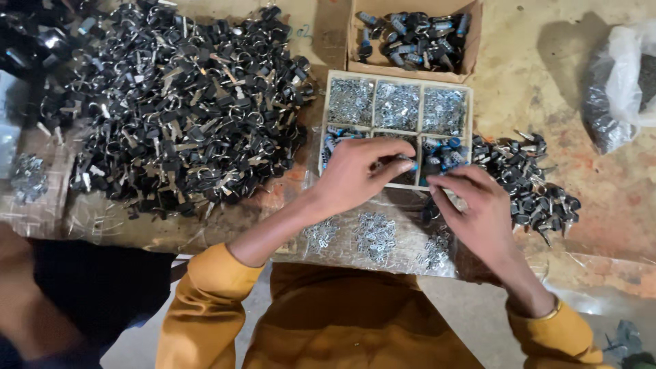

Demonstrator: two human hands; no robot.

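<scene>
Two hands work over the divided wooden tray [395, 79], which we take as our landmark throughout.

1. Largest item: to the left of the tray lies a broad heap of black-headed keys [178, 102], many on metal rings, spread across the worktop.
2. Beyond the tray, touching its far edge, stands an open cardboard box [355, 48] with dark and blue lock cylinders inside.
3. To the right of the tray lies a smaller pile of black keys [533, 188]; well to the right of that sits a clear plastic bag [618, 82] of dark parts.
4. The tray itself has three far compartments filled with small silver metal pieces; its near compartments hold blue-and-silver lock cylinders [441, 154].
5. Just in front of the tray, three small clusters of silver pieces [374, 234] lie on clear plastic sheeting.
6. Our left hand [359, 174] rests over the near middle compartment, fingers curled and closed on a small part; we cannot tell exactly what it is.
7. Our right hand [478, 208] sits at the near right corner of the tray, its fingertips pinched together close to those of the left hand, at the blue cylinders; the pinched piece is hidden.
</scene>
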